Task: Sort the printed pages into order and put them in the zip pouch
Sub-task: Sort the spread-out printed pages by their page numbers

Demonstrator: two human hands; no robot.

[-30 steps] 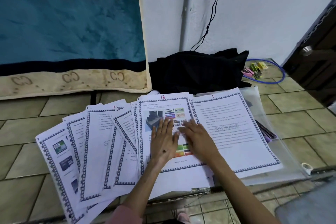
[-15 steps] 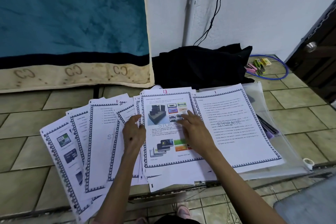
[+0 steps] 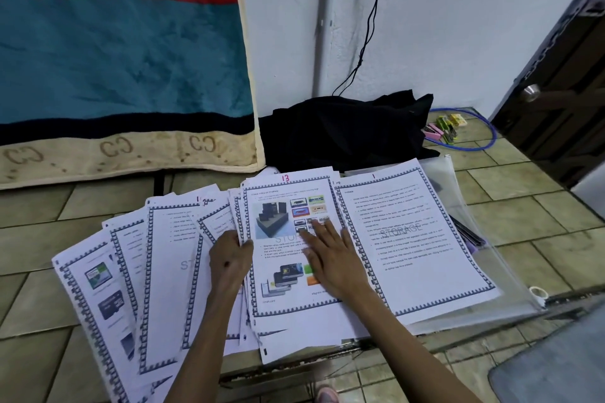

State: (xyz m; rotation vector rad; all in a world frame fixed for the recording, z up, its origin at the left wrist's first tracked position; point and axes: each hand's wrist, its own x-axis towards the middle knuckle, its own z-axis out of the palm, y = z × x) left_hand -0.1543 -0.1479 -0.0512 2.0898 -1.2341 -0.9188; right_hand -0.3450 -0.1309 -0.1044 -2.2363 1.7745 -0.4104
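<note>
Within the last second the left hand [image 3: 229, 260] has slid off the face of page 13 [image 3: 288, 239] to that sheet's left edge, where it now curls its fingers round the edge and grips it, thumb on top; 1 second ago it lay flat on the page beside the other hand. The right hand [image 3: 330, 258] has kept its place, fingers straight and spread, pressing page 13 down at the middle. That shift reads as the start of a lift: 13 looks about to be peeled off the heap so the sheets under it can be checked, which suggests sorting is at an early stage. Page 1 [image 3: 412, 239] lies just at 3 o'clock of page 13, touching it along the border, and rests on the clear zip pouch [image 3: 458, 193], whose zip edge and far corner show out at 2 to 4 o'clock; the pouch holds no sorted pages yet, though something dark shows through it. The other pages [image 3: 137, 271] lie fanned and overlapping from 9 to 7 o'clock, their numbers mostly hidden. A black cloth [image 3: 347, 131] sits at 12 o'clock against the wall. Lifting a single sheet from a loose fan may drag its neighbours along.
</note>
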